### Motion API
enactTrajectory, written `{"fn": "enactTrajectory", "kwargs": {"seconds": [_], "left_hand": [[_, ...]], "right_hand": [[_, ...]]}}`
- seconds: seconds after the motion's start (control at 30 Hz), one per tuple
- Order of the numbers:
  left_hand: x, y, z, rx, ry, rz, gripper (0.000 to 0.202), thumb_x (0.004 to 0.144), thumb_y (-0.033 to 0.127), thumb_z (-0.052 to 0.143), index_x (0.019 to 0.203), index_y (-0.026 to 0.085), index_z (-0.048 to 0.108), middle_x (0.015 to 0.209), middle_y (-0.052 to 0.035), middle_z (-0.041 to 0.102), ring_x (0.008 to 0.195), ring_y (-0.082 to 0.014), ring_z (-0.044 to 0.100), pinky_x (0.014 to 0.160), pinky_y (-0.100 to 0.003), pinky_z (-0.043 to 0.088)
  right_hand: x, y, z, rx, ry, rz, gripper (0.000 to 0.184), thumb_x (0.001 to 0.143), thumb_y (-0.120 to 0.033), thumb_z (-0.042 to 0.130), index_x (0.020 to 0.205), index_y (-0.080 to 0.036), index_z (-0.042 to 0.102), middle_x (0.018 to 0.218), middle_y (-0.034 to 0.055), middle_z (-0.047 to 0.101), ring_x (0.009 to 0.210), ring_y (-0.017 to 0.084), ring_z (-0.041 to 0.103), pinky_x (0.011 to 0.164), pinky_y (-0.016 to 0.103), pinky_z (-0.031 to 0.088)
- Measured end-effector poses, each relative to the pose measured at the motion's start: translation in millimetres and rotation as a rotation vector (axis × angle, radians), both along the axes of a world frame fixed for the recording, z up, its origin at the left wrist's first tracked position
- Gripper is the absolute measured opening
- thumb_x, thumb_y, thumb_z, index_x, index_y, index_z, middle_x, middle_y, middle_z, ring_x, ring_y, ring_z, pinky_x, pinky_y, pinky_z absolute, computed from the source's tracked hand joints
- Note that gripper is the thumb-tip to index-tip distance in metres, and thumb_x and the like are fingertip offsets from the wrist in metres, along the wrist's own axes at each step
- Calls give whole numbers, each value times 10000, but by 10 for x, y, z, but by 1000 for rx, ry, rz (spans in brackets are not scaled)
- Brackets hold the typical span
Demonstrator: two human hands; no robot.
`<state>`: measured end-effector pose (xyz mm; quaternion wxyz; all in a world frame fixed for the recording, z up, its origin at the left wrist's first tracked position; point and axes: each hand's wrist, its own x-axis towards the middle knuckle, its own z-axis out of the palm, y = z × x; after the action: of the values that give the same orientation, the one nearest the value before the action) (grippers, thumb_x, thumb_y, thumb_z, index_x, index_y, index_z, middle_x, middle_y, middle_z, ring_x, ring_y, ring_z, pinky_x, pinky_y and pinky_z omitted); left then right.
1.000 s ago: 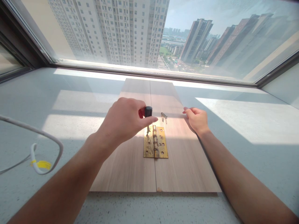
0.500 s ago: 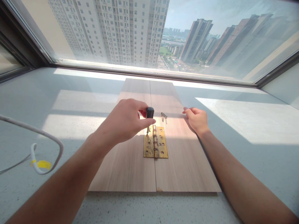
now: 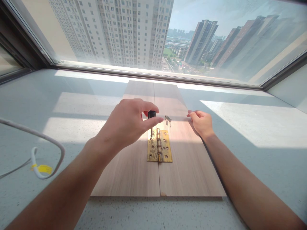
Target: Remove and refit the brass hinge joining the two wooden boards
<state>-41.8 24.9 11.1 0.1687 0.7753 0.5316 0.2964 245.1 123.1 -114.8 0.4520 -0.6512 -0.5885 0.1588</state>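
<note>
My left hand (image 3: pixel 128 123) is wrapped round a screwdriver (image 3: pixel 151 115) with a red and black handle, held upright. Its thin shaft comes down on the upper left corner of a brass hinge (image 3: pixel 159 149). The hinge lies flat across the seam between two wooden boards (image 3: pixel 134 172) laid side by side. My right hand (image 3: pixel 202 123) rests on the right edge of the right board, fingers curled loosely against the wood, holding nothing I can see. A small pile of loose screws (image 3: pixel 168 120) lies on the right board just beyond the hinge, between my two hands.
The boards lie on a grey speckled sill (image 3: pixel 251 127) under a wide window (image 3: pixel 153 35) that looks out on tower blocks. A white cable with a yellow tag (image 3: pixel 43 168) loops on the sill at the left.
My left hand has turned a little round the screwdriver handle, its fingers now covering more of the red part. The right hand, hinge and screws have stayed put.
</note>
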Motion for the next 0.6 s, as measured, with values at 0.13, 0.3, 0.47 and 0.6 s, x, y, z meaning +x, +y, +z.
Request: {"fn": "enactTrajectory", "kwargs": {"seconds": [0.13,0.3,0.47,0.6], "left_hand": [[14,2,-1,5,-20,29,290,787,369,618,1025,237,715,805,-23,710,671,-141,598,636,-278,457],[-18,11,0,-29,-115,-31,242,765,290,619,985,231,702,847,-12,716,711,-142,629,632,-259,487],[38,-17,-41,12,-175,-26,238,747,351,660,936,231,742,835,-22,721,684,-155,631,598,-278,500],[85,-23,-64,68,-202,-7,184,769,331,651,881,230,757,813,-22,729,687,-155,640,625,-286,515]], "right_hand": [[-2,-5,1,-4,0,-4,319,762,-436,592,634,-165,699,529,-4,581,574,150,525,595,278,359],[-11,-15,14,-6,0,-4,311,760,-428,593,629,-166,696,523,-3,574,588,155,529,601,277,359],[-24,-18,26,-10,-3,1,312,758,-429,594,625,-165,694,522,-1,570,583,157,525,604,281,358],[-19,-11,16,-10,-2,-1,316,760,-431,591,627,-164,694,522,0,567,583,157,523,603,281,358]]}}
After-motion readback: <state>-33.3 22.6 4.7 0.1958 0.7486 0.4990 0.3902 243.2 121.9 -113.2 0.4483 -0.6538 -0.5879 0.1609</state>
